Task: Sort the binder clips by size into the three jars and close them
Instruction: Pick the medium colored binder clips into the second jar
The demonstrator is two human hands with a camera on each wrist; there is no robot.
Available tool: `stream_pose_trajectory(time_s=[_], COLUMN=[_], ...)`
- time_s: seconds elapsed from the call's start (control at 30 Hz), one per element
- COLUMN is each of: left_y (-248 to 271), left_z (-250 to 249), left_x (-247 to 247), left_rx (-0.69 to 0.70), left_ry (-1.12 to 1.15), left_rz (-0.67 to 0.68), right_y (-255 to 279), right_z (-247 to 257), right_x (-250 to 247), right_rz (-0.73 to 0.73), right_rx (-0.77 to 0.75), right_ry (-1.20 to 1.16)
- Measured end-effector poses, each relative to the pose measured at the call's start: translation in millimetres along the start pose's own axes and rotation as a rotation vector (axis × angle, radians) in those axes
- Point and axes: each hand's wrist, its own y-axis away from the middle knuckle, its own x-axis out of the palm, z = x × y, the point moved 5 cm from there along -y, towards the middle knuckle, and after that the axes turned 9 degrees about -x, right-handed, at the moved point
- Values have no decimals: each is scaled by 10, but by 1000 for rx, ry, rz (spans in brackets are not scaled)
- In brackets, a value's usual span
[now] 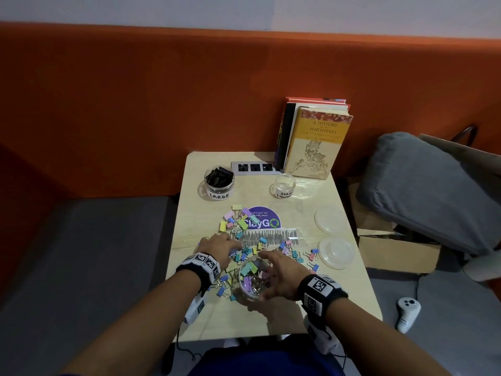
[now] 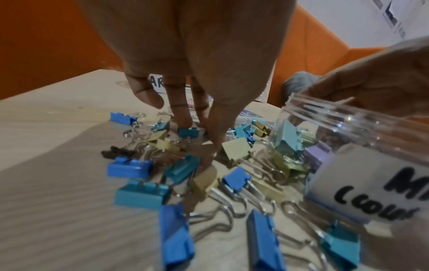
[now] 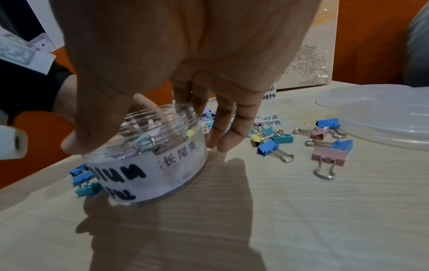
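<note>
The clear medium jar [image 1: 250, 283] stands near the table's front edge, partly filled with pastel clips. My right hand [image 1: 275, 275] grips its open rim, thumb on the near side and fingers [image 3: 219, 135] on the far side; in the left wrist view the jar [image 2: 348, 165] looks tilted. My left hand [image 1: 225, 246] lies just left of it on the loose coloured clips [image 2: 139, 192], straight fingertips [image 2: 185, 122] touching a teal clip [image 2: 188, 132]. More clips [image 1: 238, 221] are heaped behind. The LARGE jar [image 1: 219, 180] holds black clips. The small jar [image 1: 284, 185] stands open.
Two clear lids [image 1: 329, 221] [image 1: 336, 252] lie at the right side of the table [image 1: 311, 308]. A clear plastic bag [image 1: 271, 236] and a purple sticker [image 1: 264, 218] sit mid-table. Books [image 1: 314, 142] and a power strip [image 1: 254, 167] stand at the back.
</note>
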Motion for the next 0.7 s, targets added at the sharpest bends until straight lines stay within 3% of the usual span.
stream_pose_trajectory(time_s=[0.33, 0.7], left_y=[-1, 72], left_z=[74, 107], left_x=[-72, -207], left_rx=[-44, -104], left_ry=[-23, 280], left_rz=[-112, -17], right_y=[-12, -10], right_z=[-36, -37], right_x=[20, 23], right_rz=[-15, -20], right_rx=[0, -9], right_ry=[-7, 7])
